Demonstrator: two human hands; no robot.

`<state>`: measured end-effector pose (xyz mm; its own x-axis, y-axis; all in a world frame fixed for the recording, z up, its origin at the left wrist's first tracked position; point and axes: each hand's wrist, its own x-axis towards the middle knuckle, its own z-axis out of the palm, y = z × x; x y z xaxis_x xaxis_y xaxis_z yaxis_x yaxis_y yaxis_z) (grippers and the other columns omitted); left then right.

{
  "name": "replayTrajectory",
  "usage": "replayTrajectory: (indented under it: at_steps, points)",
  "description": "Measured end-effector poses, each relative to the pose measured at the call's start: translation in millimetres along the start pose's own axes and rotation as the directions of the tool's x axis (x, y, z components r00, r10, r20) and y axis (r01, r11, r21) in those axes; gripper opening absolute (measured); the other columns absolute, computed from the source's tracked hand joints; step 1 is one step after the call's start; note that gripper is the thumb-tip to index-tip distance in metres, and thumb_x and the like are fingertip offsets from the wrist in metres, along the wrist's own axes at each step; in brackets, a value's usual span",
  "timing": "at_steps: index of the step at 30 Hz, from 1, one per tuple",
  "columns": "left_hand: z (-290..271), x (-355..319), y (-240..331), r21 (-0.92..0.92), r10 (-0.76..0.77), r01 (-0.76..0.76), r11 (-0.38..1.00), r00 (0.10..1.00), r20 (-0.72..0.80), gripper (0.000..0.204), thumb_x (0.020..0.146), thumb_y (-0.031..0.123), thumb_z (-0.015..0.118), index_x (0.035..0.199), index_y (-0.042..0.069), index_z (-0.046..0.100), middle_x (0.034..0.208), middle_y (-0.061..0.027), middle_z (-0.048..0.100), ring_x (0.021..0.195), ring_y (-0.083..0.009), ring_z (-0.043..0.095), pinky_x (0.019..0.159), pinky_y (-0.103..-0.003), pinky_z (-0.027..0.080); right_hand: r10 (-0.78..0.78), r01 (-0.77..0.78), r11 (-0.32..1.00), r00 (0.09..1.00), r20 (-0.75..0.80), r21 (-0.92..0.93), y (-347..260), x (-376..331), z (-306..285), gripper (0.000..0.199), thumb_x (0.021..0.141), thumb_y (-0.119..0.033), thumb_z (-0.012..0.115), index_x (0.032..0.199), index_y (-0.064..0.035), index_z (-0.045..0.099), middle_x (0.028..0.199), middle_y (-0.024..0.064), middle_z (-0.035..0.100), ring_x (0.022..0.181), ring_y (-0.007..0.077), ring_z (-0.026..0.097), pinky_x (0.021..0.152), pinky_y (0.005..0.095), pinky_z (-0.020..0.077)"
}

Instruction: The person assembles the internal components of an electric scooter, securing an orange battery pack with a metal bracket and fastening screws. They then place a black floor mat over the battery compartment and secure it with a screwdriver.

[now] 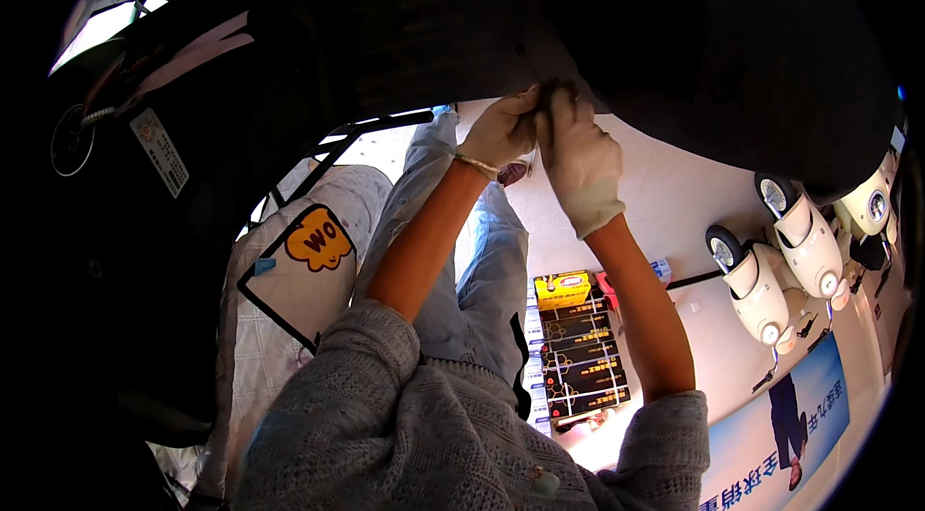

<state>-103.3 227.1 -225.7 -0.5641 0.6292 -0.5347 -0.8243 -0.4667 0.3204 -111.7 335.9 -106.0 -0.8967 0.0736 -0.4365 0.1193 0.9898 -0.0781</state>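
Note:
Both of my hands wear pale gloves and meet close together at the lower edge of a large dark panel (414,39). My left hand (497,132) has its fingers bent and pressed together near that edge. Beside it, my right hand (582,157) is closed too, its fingertips against a small dark patch. Whatever is pinched there is too dark to make out. A dark rounded form (732,58) hangs down to the right of the hands. On the panel's left part are a white label (160,153) and a pale pinkish strip (198,51).
Strapped black boxes (583,357) are stacked below, with a yellow box (562,289) at one end. Several cream scooters (756,294) stand at the right, near a blue poster (790,419). At the left, a black-edged pale board (306,289) carries a yellow patch.

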Motion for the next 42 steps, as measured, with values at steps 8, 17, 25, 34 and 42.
replayTrajectory:
  at_steps: [8, 17, 25, 34, 42]
  points:
    - [4.7, 13.9, 15.7, 0.108, -0.163, 0.167, 0.980, 0.986, -0.043, 0.026, 0.094, 0.008, 0.037, 0.114, 0.002, 0.053, 0.103, -0.0107, 0.058, 0.094, -0.0158, 0.057, 0.081, -0.020, 0.046, -0.135, 0.132, 0.991, 0.986, -0.101, -0.032, 8.3, 0.8, 8.8, 0.033, 0.091, -0.032, 0.047, 0.112, -0.0063, 0.049, 0.085, 0.0138, 0.060, 0.057, 0.0255, 0.062, 0.048, 0.0331, 0.0501]
    - [4.3, 13.0, 14.1, -0.524, -0.211, 0.297, 0.798, 0.953, 0.219, 0.021, 0.094, 0.010, 0.040, 0.091, -0.001, 0.058, 0.088, -0.0057, 0.058, 0.078, -0.0117, 0.056, 0.067, -0.017, 0.046, -0.211, 0.190, 0.964, 0.973, -0.099, -0.185, 10.1, 4.7, 2.2, 0.033, 0.093, -0.032, 0.044, 0.114, -0.0077, 0.049, 0.084, 0.0118, 0.062, 0.057, 0.0248, 0.062, 0.049, 0.0321, 0.0503]
    - [2.1, 19.8, 1.0, -0.122, -0.149, 0.151, 0.981, 0.989, 0.027, 0.030, 0.099, 0.023, 0.034, 0.102, 0.004, 0.056, 0.092, -0.0005, 0.055, 0.087, -0.0079, 0.054, 0.077, -0.021, 0.047, -0.455, 0.441, 0.872, 0.890, -0.020, -0.215, 17.3, 11.6, -14.1, 0.031, 0.090, -0.028, 0.048, 0.113, -0.0079, 0.046, 0.090, 0.0111, 0.059, 0.058, 0.0253, 0.062, 0.049, 0.0325, 0.0502]
    - [20.7, 16.5, -14.1, 0.046, 0.222, -0.219, 0.975, 0.973, -0.068, 0.027, 0.094, 0.023, 0.045, 0.110, 0.003, 0.055, 0.094, -0.0052, 0.061, 0.092, -0.0156, 0.057, 0.083, -0.027, 0.047, -0.684, 0.676, 0.688, 0.725, 0.072, -0.265, 27.2, 28.5, -12.1, 0.028, 0.086, -0.025, 0.051, 0.107, -0.0056, 0.050, 0.095, 0.0085, 0.055, 0.064, 0.0220, 0.062, 0.050, 0.0326, 0.0505]
    - [25.6, 21.9, -32.2, 0.730, 0.632, -0.283, 0.622, 0.732, -0.255, 0.032, 0.089, 0.031, 0.052, 0.106, 0.004, 0.058, 0.094, -0.0148, 0.063, 0.082, -0.0241, 0.062, 0.072, -0.032, 0.051, -0.796, 0.783, 0.478, 0.578, 0.180, -0.399, 37.0, 51.3, -4.3, 0.039, 0.082, -0.022, 0.053, 0.115, -0.0023, 0.049, 0.095, 0.0125, 0.056, 0.068, 0.0211, 0.062, 0.051, 0.0337, 0.0522]
